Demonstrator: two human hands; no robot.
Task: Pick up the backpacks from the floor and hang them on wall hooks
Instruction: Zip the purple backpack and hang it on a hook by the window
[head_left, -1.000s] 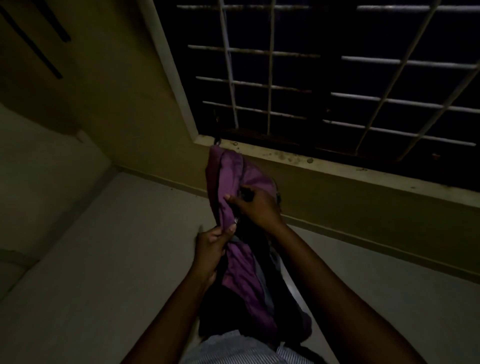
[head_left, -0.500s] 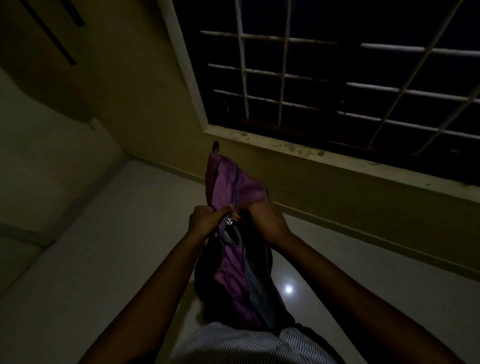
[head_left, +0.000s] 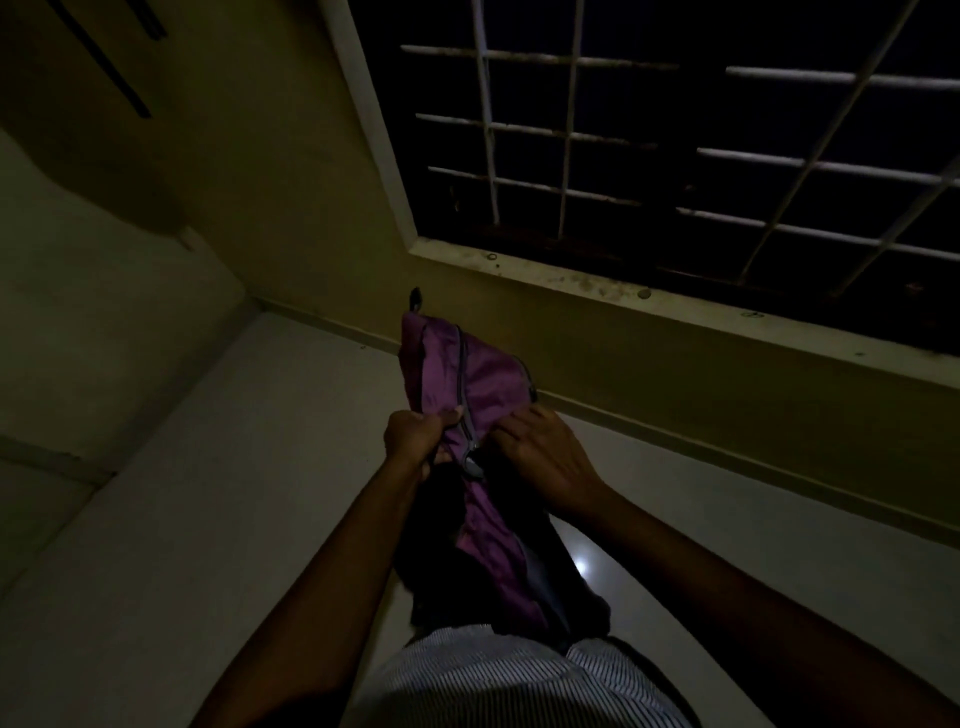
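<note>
We hold the purple backpack (head_left: 488, 379) up in the middle of the frame, clear of the floor (head_left: 208, 519). Its top end points toward the upper part of the picture and its dark lower part hangs down toward our striped shirt (head_left: 509, 686) at the bottom edge. Our left hand (head_left: 415, 436) is closed around a fold of the purple fabric just left of the zipper (head_left: 464, 384), with the thumb on top. Our right hand (head_left: 545, 457) sits just right of the zipper, its fingers curled into the fabric and gripping it. The metal zipper pull (head_left: 474, 464) shows between the two hands. A small dark loop (head_left: 415, 297) sticks up from the bag's top corner. Behind the bag, a yellow wall (head_left: 291, 208) runs across the frame, and a window with a white grille (head_left: 571, 130) fills the upper right above a pale, stained sill (head_left: 675, 317). A bright spot of reflected light (head_left: 583, 568) lies on the floor just right of the bag's lower part. The scene is dim.
</note>
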